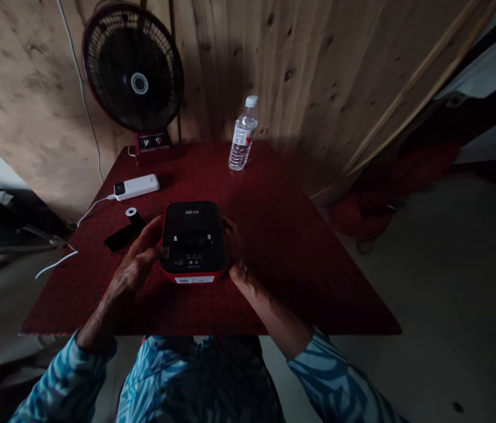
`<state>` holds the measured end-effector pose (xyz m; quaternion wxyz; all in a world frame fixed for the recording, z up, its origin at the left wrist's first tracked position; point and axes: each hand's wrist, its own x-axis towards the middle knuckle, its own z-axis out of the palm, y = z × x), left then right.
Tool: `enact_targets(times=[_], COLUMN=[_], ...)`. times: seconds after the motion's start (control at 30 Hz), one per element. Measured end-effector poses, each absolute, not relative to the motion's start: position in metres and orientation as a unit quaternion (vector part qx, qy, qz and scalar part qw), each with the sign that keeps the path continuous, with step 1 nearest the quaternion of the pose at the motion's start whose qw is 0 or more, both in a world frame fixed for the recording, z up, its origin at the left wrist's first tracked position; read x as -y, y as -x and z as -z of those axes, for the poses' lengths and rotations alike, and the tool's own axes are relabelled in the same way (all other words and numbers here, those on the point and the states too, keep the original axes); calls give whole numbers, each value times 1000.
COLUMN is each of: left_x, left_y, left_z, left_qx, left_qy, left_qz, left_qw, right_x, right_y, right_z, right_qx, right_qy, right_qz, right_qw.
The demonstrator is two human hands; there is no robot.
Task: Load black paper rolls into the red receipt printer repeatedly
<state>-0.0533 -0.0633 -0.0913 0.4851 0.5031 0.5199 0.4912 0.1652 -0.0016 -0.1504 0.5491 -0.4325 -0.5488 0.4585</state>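
A black box with red sides (192,255) lies on the red table in front of me, white print on its top and a white label on its near side. On top shows a dark oblong shape with pale ends; I cannot tell whether it is printed or real. My left hand (144,249) grips the box's left side, thumb near the top edge. Against the right side rests my right hand (235,252), its fingers partly hidden in shadow behind the box. Just beyond my left hand is a small black cylinder with a white ringed end (132,214), beside a flat black piece (118,238).
A dark red fan (139,84) stands at the table's back left, against a wooden wall (292,53). In front of it lies a white power bank (137,187) with a white cable (93,208). A clear water bottle (242,138) stands upright near the back edge of the table (300,270).
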Motion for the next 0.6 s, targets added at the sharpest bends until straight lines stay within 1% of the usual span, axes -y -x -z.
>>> enact_targets(times=[0.17,0.4,0.6], left_x=[68,64,64], left_y=[49,50,52], left_z=[82,84,86], left_qx=[-509,-500,-499], left_qy=[-535,-521,-529], left_qz=[-474,-482,-475], left_qw=[479,497,496], right_x=[14,12,16], right_y=[-166,-165,-167], right_z=[139,147,141], right_qx=[517,518,539], right_qy=[446,436,448], right_qz=[-474,-473,-461], right_qw=[556,564,544])
